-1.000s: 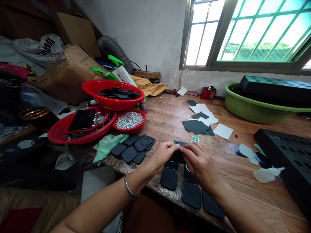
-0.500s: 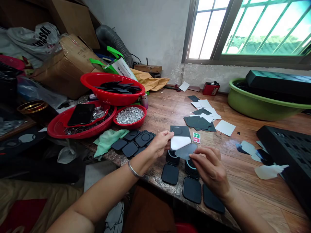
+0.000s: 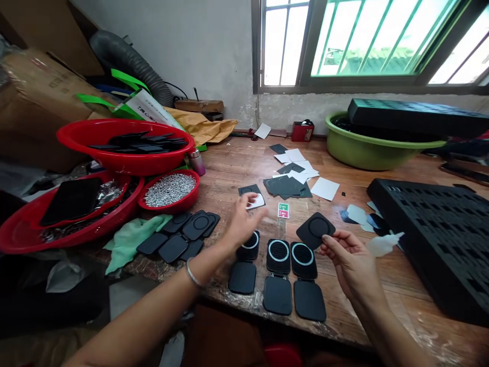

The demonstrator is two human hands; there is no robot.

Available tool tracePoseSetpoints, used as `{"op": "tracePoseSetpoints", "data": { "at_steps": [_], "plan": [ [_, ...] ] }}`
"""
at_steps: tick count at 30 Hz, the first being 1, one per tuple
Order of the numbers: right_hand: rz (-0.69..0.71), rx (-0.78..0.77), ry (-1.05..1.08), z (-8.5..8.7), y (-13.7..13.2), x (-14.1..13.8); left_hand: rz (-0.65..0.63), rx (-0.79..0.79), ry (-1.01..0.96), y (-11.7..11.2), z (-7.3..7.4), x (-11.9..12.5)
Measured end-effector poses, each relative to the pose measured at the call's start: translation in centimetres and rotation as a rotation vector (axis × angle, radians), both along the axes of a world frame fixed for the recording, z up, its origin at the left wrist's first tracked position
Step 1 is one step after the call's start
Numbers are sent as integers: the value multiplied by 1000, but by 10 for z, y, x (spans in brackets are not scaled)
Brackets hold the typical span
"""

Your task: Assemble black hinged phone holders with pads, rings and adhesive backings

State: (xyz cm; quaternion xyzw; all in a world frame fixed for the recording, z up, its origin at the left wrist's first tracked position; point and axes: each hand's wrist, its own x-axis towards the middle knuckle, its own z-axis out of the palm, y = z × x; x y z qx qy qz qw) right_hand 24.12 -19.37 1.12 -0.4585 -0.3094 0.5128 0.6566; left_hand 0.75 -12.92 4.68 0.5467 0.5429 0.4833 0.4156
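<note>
My right hand point(image 3: 346, 250) pinches a dark square panel point(image 3: 311, 227) with a circle outline on its face, holding it tilted above the table. My left hand point(image 3: 246, 216) is slightly blurred, thumb and fingers apart, over a white sheet point(image 3: 256, 202) and a dark square card point(image 3: 248, 190). Below the hands lie three unfolded black two-part devices, each with a ribbed upper half and a pale ring point(image 3: 278, 250) and a plain lower half point(image 3: 277, 295). The leftmost device point(image 3: 242, 278) is partly covered by my left hand. Several black square pieces point(image 3: 175, 248) lie left of it.
Red baskets with black panels point(image 3: 126, 160) and small metal parts point(image 3: 170, 190) stand at left, near a green cloth point(image 3: 133, 237). Cards point(image 3: 286, 186) are scattered at the back. A white nozzled bottle point(image 3: 384, 244), black foam tray point(image 3: 428, 244) and green basin point(image 3: 362, 153) are at right.
The white sheet has left my left hand, which has opened. My right hand has moved right and now shows the ringed panel in place of the greyish film-like face. The view has swung right.
</note>
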Motion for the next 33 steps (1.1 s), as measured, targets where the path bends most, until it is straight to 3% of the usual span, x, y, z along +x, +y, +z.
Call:
{"op": "tracePoseSetpoints", "data": {
  "at_steps": [3, 5, 9, 14, 16, 20, 23, 29, 33],
  "plan": [
    [68, -12, 54, 1, -7, -9, -379, -131, -154, -37, 6, 33],
    [146, -4, 24, 1, -10, -11, -480, -248, -293, -51, 8, 46],
    [211, 22, -212, 0, -14, -3, -406, -284, -329, -58, 10, 45],
    [350, 81, -480, 14, -14, 2, -477, -316, -205, -66, 11, 29],
    [324, 91, -536, 19, -15, 2, -421, -223, -66, -70, 10, 21],
    [210, 32, -492, 15, -17, 5, -86, 44, 466, -79, -1, -3],
    [200, -49, -347, 4, -18, 10, -15, 34, 662, -87, -15, -21],
    [281, -172, -141, -10, -21, 4, -87, -182, 552, -95, -34, -42],
    [298, -212, -125, -6, -24, -8, -65, -324, 226, -88, -31, -54]
  ]
}}
